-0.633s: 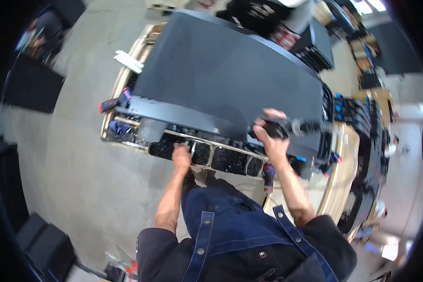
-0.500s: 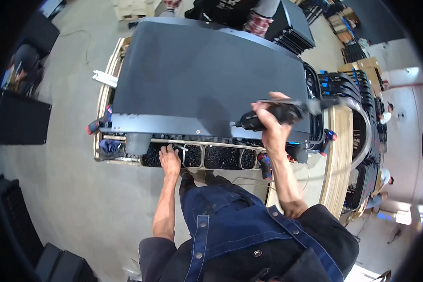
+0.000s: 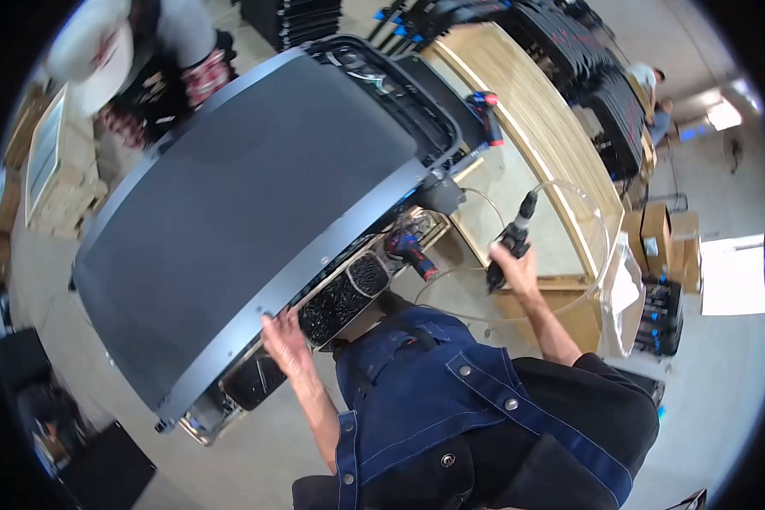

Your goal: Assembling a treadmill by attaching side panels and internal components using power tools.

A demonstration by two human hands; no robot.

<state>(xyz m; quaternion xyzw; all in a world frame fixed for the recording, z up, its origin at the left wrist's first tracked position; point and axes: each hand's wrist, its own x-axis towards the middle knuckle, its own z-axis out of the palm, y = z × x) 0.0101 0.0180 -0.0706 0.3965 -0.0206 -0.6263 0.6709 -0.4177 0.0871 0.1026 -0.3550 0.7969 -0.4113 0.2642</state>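
A large dark grey panel unit (image 3: pixel 246 195) with a lighter metal edge strip (image 3: pixel 293 285) lies in front of me. My left hand (image 3: pixel 286 344) is at the near side of that strip, fingers apart and fingertips at its edge. Whether a small part is at the fingertips cannot be made out. My right hand (image 3: pixel 516 265) is closed round a black powered screwdriver (image 3: pixel 516 229) joined to a clear hose (image 3: pixel 602 255). It is held out to the right, away from the panel unit. Below the strip are bins of black screws (image 3: pixel 336 308), beside my left hand.
A red and blue cordless drill (image 3: pixel 410 255) hangs beside the bins; another cordless drill (image 3: pixel 488 117) is at the unit's far right corner. Stacked wooden boards (image 3: pixel 540 127) lie to the right, with cardboard boxes (image 3: pixel 654 238) beyond. Another person (image 3: pixel 157 85) stands across the unit.
My view has turned to the right. The screwdriver has moved from above the panel to the right of it. My left hand has come up from the screw bins to the metal strip.
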